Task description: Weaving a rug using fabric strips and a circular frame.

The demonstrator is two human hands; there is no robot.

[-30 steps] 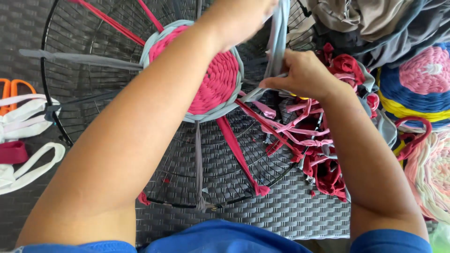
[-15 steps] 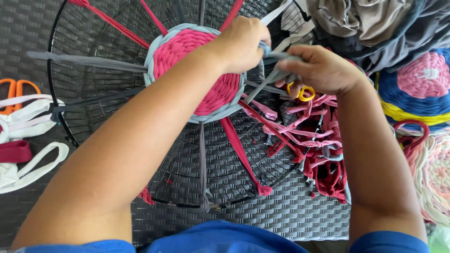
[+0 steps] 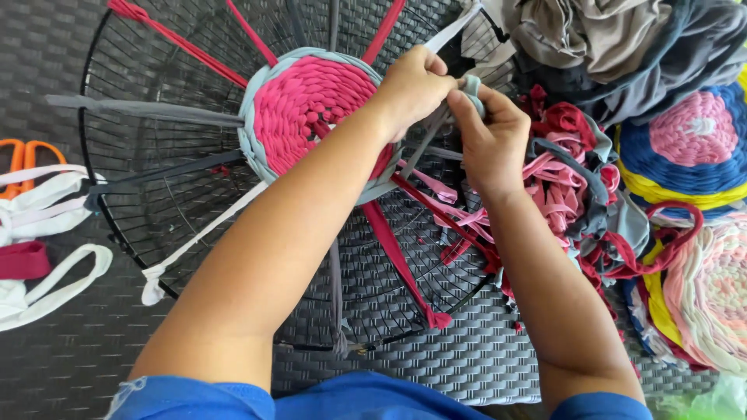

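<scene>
A round black wire frame (image 3: 117, 233) lies flat, with fabric strips tied across it like spokes. At its centre is a woven disc (image 3: 307, 109), pink inside with a light grey-blue rim. My left hand (image 3: 412, 87) and my right hand (image 3: 486, 128) meet at the disc's right edge. Both pinch the same grey-blue fabric strip (image 3: 471, 85), fingertips touching. A dark red spoke strip (image 3: 405, 264) runs down under my left forearm.
A heap of pink, red and grey fabric loops (image 3: 576, 194) lies right of the frame. Finished round woven mats (image 3: 696, 144) and folded cloth (image 3: 615, 39) sit at far right. White loops (image 3: 47, 210) and orange-handled scissors (image 3: 27, 155) lie at left on woven grey matting (image 3: 467, 365).
Both hands have drawn together at the disc's right edge. My right hand came up and left with the grey strip, and my left hand now pinches it too.
</scene>
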